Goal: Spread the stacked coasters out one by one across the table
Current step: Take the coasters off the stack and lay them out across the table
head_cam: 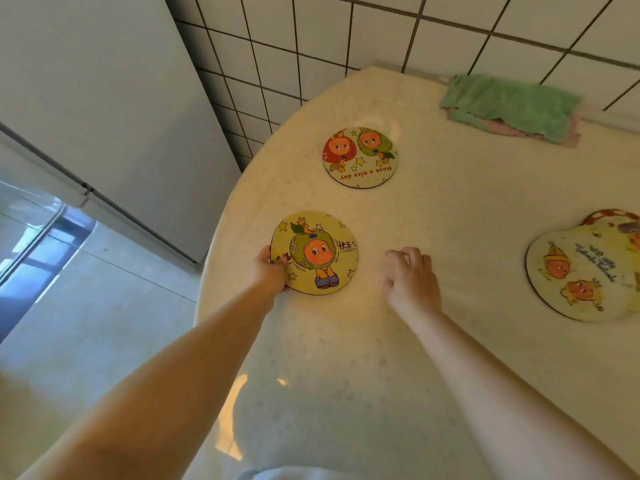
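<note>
**Round coasters lying on the pale table**

Head view: The left hand [268, 271] holds the near coaster [314, 252] by its left edge. The thumb is on top and the other fingers are hidden under it. This coaster shows one orange-faced figure in a green hood. It sits near the left rim of the table [346, 358]. Whether it lies flat or is lifted a bit cannot be told.

The right hand [410, 280] is just to the right of that coaster, not touching it. Its fingers are curled loosely and it holds nothing. It is low over the table.

Past the near coaster, farther from the person, lies the far coaster [360, 157]. It shows a red figure and a green figure and the words "Have a nice day". It lies flat and alone.

Well to the right of the near coaster is the pile of coasters [585, 271], cut off by the picture edge. One yellow coaster lies on top, and another peeks out behind it.

Far beyond the near coaster, by the tiled wall [381, 29], lies a green cloth [512, 105] on a pink one.
</note>
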